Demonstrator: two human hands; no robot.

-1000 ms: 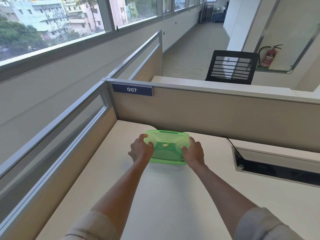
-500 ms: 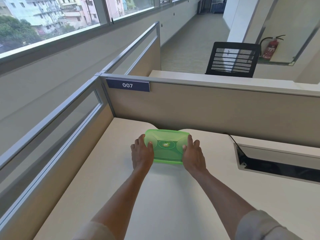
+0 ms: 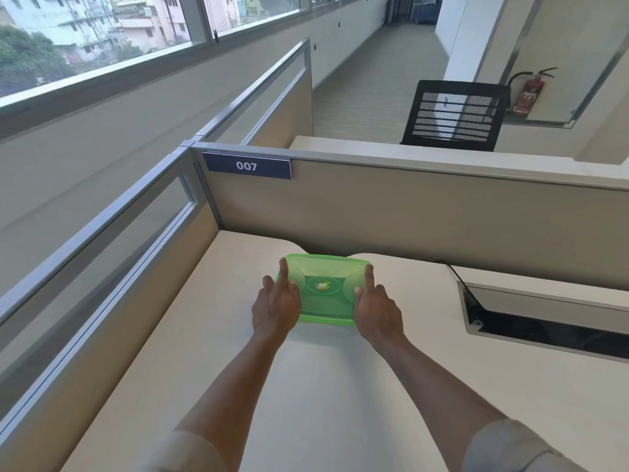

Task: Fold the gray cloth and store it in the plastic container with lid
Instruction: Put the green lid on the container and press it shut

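Both hands press green container (image 3: 325, 291) (lid on).

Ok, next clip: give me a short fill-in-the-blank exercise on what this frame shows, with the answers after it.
1. The plastic container under the hands is coloured ____.
2. The left hand and right hand rest on the container's ____, which is on.
3. The sign on the partition behind the desk reads ____.
4. The red object against the far wall, right of the black chair, is a fire ____.

Missing words: green; lid; 007; extinguisher
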